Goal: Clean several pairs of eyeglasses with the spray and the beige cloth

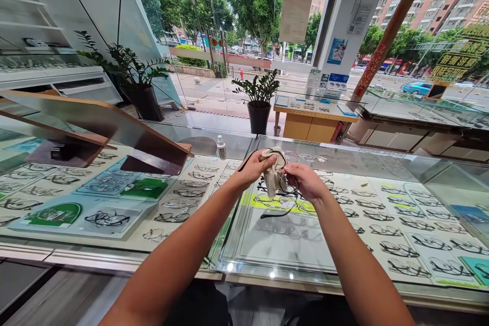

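Both my hands are raised over a glass display counter (pixel 290 244) full of eyeglasses. My left hand (pixel 256 167) is closed on a beige cleaning cloth (pixel 274 173) that hangs down between the hands. My right hand (pixel 305 181) is closed on a pair of black-framed glasses (pixel 284 198). The cloth is wrapped over part of the frame. One thin black temple arm curves out to the left of my left hand, another hangs below the cloth.
A small white bottle (pixel 221 147) stands on the counter behind my left hand. An angled mirror on a wooden stand (pixel 114 127) sits at the left. Two potted plants (pixel 259 99) and another display counter (pixel 317 112) stand by the windows.
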`<state>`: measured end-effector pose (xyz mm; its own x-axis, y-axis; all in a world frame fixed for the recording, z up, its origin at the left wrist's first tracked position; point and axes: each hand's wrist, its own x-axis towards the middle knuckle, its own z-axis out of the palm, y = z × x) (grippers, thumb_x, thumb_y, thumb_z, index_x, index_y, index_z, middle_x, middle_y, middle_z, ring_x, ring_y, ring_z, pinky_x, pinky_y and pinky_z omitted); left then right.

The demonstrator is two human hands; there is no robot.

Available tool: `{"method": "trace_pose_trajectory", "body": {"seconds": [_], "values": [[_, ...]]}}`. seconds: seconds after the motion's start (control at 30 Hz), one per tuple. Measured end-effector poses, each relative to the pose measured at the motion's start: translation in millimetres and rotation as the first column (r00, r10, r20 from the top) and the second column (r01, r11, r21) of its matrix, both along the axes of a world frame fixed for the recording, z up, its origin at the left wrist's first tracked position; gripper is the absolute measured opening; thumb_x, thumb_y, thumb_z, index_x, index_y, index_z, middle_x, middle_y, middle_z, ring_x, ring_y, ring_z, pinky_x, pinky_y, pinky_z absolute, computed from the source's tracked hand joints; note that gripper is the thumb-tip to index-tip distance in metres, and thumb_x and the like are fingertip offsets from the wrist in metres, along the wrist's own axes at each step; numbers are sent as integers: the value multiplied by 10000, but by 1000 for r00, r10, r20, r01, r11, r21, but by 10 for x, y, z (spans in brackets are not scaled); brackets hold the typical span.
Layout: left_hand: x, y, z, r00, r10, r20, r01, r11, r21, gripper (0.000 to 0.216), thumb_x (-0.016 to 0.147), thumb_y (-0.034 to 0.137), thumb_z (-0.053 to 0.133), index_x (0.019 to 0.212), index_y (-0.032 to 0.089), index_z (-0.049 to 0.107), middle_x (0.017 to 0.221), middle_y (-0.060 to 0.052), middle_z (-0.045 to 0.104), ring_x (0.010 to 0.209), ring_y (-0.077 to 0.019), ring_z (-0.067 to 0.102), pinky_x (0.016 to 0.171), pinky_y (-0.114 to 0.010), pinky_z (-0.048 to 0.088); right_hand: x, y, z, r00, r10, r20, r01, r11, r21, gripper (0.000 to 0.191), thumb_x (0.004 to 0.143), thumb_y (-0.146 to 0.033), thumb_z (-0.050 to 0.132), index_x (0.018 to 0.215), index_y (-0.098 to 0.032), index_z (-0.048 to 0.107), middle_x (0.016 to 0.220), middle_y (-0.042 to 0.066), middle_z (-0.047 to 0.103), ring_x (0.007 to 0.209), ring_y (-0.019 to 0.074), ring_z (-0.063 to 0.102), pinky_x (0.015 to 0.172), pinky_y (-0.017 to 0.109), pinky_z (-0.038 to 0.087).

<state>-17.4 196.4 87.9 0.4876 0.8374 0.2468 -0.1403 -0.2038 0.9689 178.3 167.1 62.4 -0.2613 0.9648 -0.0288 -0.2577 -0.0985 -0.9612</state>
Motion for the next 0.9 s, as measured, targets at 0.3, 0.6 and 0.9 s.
{"method": "trace_pose_trajectory", "body": {"seconds": [0.3, 0.6, 0.9], "values": [[65, -84, 13, 989, 146, 12, -146, 989, 6, 537, 722, 613, 885, 777, 137, 641, 694, 9, 612, 627, -112, 515, 608, -234, 409, -41, -21, -29, 998, 44, -33, -45, 999, -16, 426, 639, -521, 955, 795, -166, 780, 734, 8, 652, 614, 106, 449, 605, 289, 300], [-57, 147, -95, 993, -91, 76, 104, 978, -182, 608, 806, 696, 800, 966, 110, 771, 833, -88, 761, 754, -191, 705, 789, -319, 567, 9, -34, 51, 997, 27, -73, -31, 998, -51, 422, 630, -523, 952, 771, -182, 748, 619, -33, 536, 569, 103, 376, 563, 273, 273], [-465, 331, 16, 989, -85, 118, 119, 943, -310, 561, 833, 605, 831, 1060, 96, 771, 1005, -176, 818, 862, -236, 767, 774, -302, 600, 317, -395, 895, 882, -174, 438, -45, 894, 446, 368, 885, -562, 762, 834, -198, 739, 774, 14, 647, 660, 138, 406, 634, 318, 274]]}}
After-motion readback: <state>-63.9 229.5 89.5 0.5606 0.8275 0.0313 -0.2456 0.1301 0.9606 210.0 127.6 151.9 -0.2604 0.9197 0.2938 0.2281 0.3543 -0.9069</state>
